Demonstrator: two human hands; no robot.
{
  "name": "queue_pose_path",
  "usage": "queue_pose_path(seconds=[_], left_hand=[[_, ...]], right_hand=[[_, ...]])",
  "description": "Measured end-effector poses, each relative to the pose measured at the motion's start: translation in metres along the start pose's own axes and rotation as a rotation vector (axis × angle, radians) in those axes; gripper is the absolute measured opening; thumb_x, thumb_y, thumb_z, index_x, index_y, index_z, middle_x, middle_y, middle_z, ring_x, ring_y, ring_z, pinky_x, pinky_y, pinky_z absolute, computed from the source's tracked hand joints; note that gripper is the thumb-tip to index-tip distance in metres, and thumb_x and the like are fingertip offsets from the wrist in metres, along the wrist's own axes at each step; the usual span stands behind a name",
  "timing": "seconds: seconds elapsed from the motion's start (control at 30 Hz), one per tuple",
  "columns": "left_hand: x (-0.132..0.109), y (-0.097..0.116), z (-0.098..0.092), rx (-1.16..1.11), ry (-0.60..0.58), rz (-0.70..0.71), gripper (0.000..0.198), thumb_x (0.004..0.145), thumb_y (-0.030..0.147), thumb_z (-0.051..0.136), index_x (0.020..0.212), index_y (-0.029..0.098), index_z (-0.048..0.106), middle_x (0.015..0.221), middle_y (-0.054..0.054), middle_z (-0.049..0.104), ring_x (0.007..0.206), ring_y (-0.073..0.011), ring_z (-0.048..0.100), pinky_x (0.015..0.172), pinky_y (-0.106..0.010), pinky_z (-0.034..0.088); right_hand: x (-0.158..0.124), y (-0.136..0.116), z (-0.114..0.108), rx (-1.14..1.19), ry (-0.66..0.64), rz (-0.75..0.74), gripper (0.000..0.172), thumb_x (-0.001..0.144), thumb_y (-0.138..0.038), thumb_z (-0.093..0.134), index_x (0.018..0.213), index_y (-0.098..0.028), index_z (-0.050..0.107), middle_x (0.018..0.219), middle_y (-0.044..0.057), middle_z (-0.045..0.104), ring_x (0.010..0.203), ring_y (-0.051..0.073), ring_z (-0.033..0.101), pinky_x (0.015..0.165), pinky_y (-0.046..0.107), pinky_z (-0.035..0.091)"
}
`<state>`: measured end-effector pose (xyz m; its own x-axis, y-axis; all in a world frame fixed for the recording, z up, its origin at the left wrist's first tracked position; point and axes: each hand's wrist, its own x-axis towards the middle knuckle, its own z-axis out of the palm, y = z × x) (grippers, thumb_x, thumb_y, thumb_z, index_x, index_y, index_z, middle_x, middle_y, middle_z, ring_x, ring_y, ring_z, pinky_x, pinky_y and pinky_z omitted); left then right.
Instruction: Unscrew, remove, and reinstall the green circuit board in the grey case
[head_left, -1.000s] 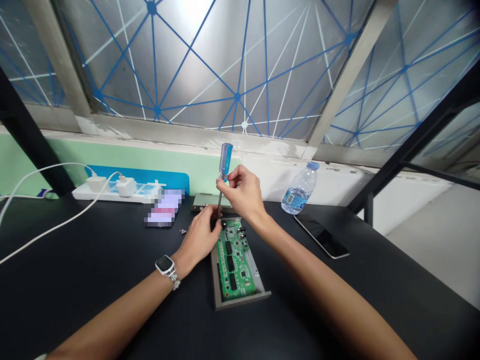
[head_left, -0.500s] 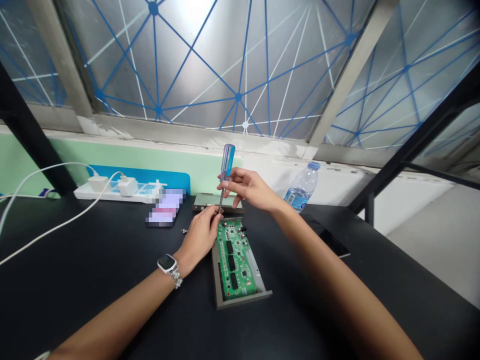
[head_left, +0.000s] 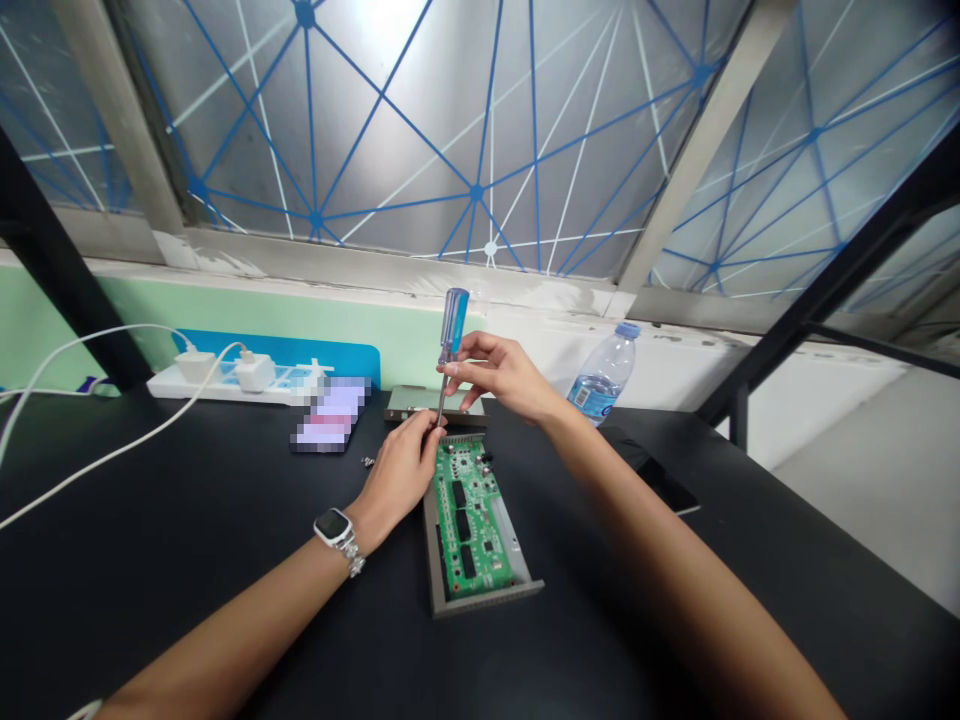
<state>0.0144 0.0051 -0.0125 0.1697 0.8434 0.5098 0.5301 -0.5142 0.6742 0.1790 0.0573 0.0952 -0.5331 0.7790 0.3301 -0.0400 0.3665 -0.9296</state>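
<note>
A green circuit board (head_left: pixel 477 520) lies in a grey metal tray (head_left: pixel 487 604) on the black table. At its far left corner, my left hand (head_left: pixel 403 468) has its fingers closed round the lower end of a screwdriver shaft; the tip is hidden. The screwdriver (head_left: pixel 454 320), with a clear and blue handle, stands nearly upright. My right hand (head_left: pixel 501 376) pinches the bottom of that handle between thumb and fingers. Behind the tray is a grey metal cover (head_left: pixel 405 402), partly hidden by my hands. Several small screws (head_left: pixel 368 462) lie left of my left hand.
A white power strip (head_left: pixel 169 384) with plugs and cables is at the back left, beside a phone (head_left: pixel 330 415) with a blurred screen. A water bottle (head_left: pixel 604 374) stands at the back right, near a dark flat device (head_left: pixel 667 487).
The fingers of my right hand have shifted slightly around the screwdriver handle. My left hand and the board have stayed in place.
</note>
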Motion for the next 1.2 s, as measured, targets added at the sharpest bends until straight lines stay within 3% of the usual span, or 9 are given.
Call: queue_pose_path(seconds=[0.33, 0.67, 0.83, 0.97, 1.07, 1.2], left_hand=[[-0.002, -0.002, 0.001, 0.043, -0.01, 0.008, 0.016, 0.099, 0.019, 0.039, 0.1, 0.021, 0.055, 0.1, -0.008, 0.067, 0.094, -0.0241, 0.065, 0.082, -0.035, 0.048], [-0.001, 0.002, 0.0, 0.111, -0.017, 0.011, 0.016, 0.099, 0.021, 0.038, 0.101, 0.021, 0.054, 0.101, -0.008, 0.065, 0.094, -0.0243, 0.064, 0.081, -0.035, 0.048], [0.005, 0.002, -0.027, 0.293, -0.074, 0.081, 0.016, 0.094, 0.026, 0.047, 0.104, 0.02, 0.058, 0.104, -0.009, 0.062, 0.097, -0.0258, 0.062, 0.084, -0.038, 0.048], [0.013, -0.007, -0.061, 0.395, -0.312, 0.128, 0.011, 0.086, 0.025, 0.052, 0.087, 0.021, 0.062, 0.089, -0.007, 0.064, 0.088, -0.0262, 0.061, 0.078, -0.036, 0.046], [0.016, -0.017, -0.079, 0.414, -0.418, 0.023, 0.008, 0.078, 0.024, 0.057, 0.077, 0.022, 0.065, 0.082, -0.006, 0.065, 0.08, -0.0249, 0.062, 0.071, -0.033, 0.044], [0.017, -0.024, -0.09, 0.465, -0.463, -0.129, 0.008, 0.07, 0.026, 0.062, 0.072, 0.023, 0.069, 0.079, -0.005, 0.067, 0.076, -0.0244, 0.062, 0.065, -0.03, 0.042]], right_hand=[[-0.001, 0.008, 0.008, -0.098, 0.125, -0.096, 0.033, 0.074, -0.035, 0.078, 0.088, -0.019, 0.053, 0.075, -0.001, 0.058, 0.066, 0.015, 0.064, 0.046, 0.024, 0.056], [0.0, 0.008, 0.017, -0.106, 0.195, -0.083, 0.038, 0.073, -0.042, 0.077, 0.087, -0.019, 0.05, 0.085, -0.001, 0.056, 0.061, 0.013, 0.066, 0.042, 0.022, 0.054], [-0.004, 0.005, 0.014, -0.089, 0.155, -0.034, 0.039, 0.076, -0.041, 0.075, 0.09, -0.021, 0.044, 0.081, -0.001, 0.06, 0.057, 0.016, 0.07, 0.04, 0.022, 0.051], [-0.008, 0.002, 0.013, -0.132, 0.143, -0.009, 0.038, 0.08, -0.043, 0.071, 0.094, -0.022, 0.042, 0.083, 0.001, 0.065, 0.06, 0.017, 0.071, 0.043, 0.022, 0.051], [-0.008, 0.006, 0.013, -0.174, 0.153, -0.018, 0.041, 0.078, -0.043, 0.074, 0.097, -0.022, 0.044, 0.081, 0.0, 0.064, 0.06, 0.016, 0.071, 0.043, 0.021, 0.049], [-0.007, 0.013, 0.013, -0.243, 0.146, -0.042, 0.033, 0.082, -0.043, 0.071, 0.094, -0.021, 0.048, 0.081, 0.002, 0.067, 0.058, 0.014, 0.069, 0.044, 0.021, 0.049]])
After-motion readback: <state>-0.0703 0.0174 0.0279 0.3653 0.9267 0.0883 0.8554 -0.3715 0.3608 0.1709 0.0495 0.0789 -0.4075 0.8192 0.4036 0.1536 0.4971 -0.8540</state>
